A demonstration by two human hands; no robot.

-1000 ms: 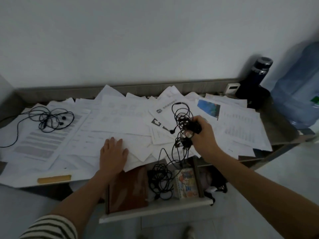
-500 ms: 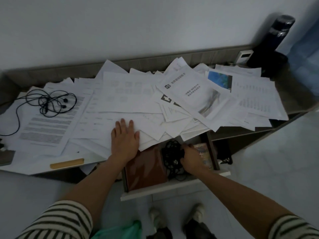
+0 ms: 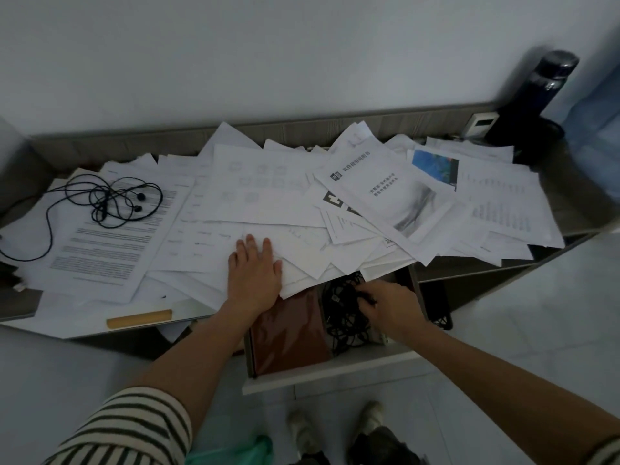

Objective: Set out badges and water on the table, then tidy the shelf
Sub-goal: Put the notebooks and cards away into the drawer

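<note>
Loose printed papers [image 3: 268,203] cover the shelf top. My left hand [image 3: 255,273] lies flat on them at the front edge, fingers straight. Below that edge an open drawer [image 3: 335,374] holds a brown folder [image 3: 288,333] on the left and a tangle of black cables [image 3: 345,307] on the right. My right hand [image 3: 389,307] is down inside the drawer with its fingers curled into the cable tangle. A second set of black earphones [image 3: 114,203] lies on the papers at the far left.
A dark bottle [image 3: 550,82] and a small white device [image 3: 483,124] stand at the back right, beside a blue water jug [image 3: 600,112]. A yellowish strip [image 3: 137,318] lies on the front edge. A black mesh basket [image 3: 439,317] sits under the shelf. My feet show below the drawer.
My right hand carried the black cable tangle from above the papers down into the drawer and stays on it there. My left hand has stayed flat on the papers.
</note>
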